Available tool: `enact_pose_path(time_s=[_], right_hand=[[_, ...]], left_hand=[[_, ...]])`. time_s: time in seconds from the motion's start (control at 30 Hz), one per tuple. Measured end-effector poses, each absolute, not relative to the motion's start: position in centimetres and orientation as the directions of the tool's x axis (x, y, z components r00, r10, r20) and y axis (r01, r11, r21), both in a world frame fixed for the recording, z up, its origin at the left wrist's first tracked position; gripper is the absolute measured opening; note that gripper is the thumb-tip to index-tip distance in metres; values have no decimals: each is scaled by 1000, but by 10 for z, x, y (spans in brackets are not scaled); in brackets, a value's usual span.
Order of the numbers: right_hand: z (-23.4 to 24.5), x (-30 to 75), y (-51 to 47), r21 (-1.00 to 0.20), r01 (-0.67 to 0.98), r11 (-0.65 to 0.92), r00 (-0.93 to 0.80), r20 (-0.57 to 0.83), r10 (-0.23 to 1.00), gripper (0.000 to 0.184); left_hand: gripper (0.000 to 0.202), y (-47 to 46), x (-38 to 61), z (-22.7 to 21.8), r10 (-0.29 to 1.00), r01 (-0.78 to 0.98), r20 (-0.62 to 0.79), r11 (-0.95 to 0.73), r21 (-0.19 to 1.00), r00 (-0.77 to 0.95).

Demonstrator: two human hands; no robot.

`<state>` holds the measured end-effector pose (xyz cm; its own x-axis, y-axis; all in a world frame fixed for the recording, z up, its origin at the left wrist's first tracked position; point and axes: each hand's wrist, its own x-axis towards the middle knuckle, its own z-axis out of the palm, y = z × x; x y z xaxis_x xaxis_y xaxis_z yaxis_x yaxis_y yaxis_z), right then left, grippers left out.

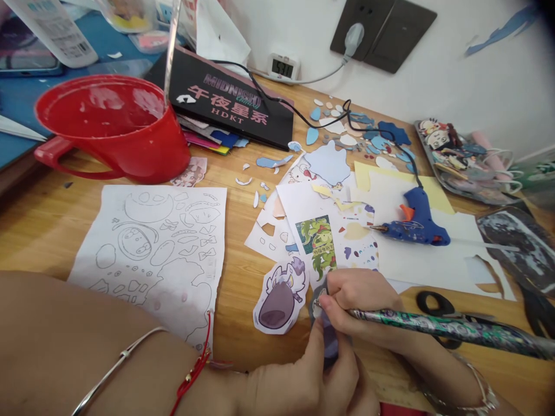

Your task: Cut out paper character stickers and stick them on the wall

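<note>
My left hand (310, 378) pinches a small dark grey and purple paper piece (330, 341) between thumb and fingers, low over the wooden table. Wrapped round a long pen-shaped tool (455, 332) with a green, purple and white pattern, my right hand (362, 294) brings its tip down to the upper part of that piece. The tip is too small to make out. Just left of the hands lies a cut-out purple cartoon figure (280, 297) with a white border. A green cartoon card (318, 245) lies just beyond my right fingers.
A red mug (169, 144) with a metal stick stands back left, behind a sheet of outlined shapes (191, 231). A blue glue gun (411, 225) rests on white paper, its cord running back. Black-handled scissors (429, 303) lie under the tool. Paper scraps (312, 136) and a filled tray (459, 185) sit behind.
</note>
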<state>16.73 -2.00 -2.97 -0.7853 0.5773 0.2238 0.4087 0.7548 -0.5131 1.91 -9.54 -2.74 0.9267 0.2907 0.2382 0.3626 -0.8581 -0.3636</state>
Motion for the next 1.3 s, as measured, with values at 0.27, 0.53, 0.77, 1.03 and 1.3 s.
enact_pose_path(time_s=[0.27,0.53,0.77,1.03,1.3], right_hand=[[-28,165,-21,-475,468,745,-757,220,616,35],[-27,165,-21,-502,447,740,-766,212,606,36],[-28,169,-23,-878,189,441,-559,273,783,29],[-25,170,-24,-820,254,513,-609,276,744,29],[-19,166,-19,-456,481,749,-753,223,619,35]], left_hand=[[51,-96,18,-25,276,347,240,-872,-345,931],[40,-101,21,-32,317,417,311,-842,-343,896],[25,-107,27,-43,361,500,404,-805,-320,840],[28,-99,19,-31,283,378,288,-850,-366,915],[36,-94,14,-21,270,331,211,-873,-357,939]])
